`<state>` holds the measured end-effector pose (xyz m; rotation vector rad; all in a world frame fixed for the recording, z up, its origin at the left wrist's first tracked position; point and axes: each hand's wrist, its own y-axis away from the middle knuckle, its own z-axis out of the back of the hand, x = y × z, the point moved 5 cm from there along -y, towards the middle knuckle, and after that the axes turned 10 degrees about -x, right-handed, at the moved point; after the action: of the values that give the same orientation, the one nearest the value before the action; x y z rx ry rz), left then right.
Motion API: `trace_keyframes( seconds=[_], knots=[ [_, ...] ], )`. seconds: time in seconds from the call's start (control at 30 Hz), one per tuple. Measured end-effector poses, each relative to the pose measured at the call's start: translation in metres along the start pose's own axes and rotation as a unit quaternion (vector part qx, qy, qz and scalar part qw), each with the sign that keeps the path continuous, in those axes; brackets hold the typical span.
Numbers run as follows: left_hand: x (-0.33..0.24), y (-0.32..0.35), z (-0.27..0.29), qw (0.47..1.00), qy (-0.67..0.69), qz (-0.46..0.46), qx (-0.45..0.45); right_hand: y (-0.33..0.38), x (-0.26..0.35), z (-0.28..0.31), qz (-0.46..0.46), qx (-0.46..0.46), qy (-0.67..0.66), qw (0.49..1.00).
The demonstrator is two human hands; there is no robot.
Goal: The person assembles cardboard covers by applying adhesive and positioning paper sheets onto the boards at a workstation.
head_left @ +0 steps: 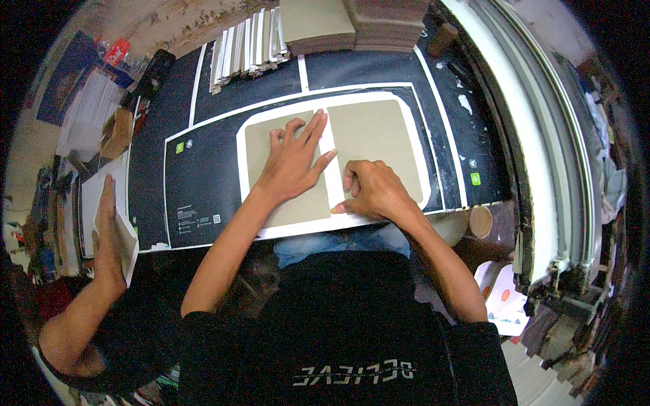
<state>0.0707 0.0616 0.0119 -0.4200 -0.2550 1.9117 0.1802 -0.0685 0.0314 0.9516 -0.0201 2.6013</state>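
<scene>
Two grey-brown cardboard panels lie side by side on a white sheet [413, 145] with rounded corners, on a black printed table top. My left hand [292, 159] is spread flat on the left panel [267, 145], its fingertips reaching the narrow white gap [326, 142] between the panels. My right hand [371, 189] has its fingers curled and presses down at the near edge of the right panel [379, 132], beside the gap. Neither hand holds anything.
Stacks of grey boards [352, 24] and a row of white-edged pieces [247, 47] stand at the table's far side. Another person's hand [106, 223] rests on white sheets at the left. A cardboard tube [481, 221] sits at the right near edge.
</scene>
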Motion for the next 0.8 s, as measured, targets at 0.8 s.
trace_keyframes(
  seconds=[0.8],
  knots=[
    [-0.01, 0.009, 0.021, 0.985, 0.108, 0.012, 0.137, 0.0, -0.042, 0.037, -0.082, -0.165, -0.305, 0.934]
  ],
)
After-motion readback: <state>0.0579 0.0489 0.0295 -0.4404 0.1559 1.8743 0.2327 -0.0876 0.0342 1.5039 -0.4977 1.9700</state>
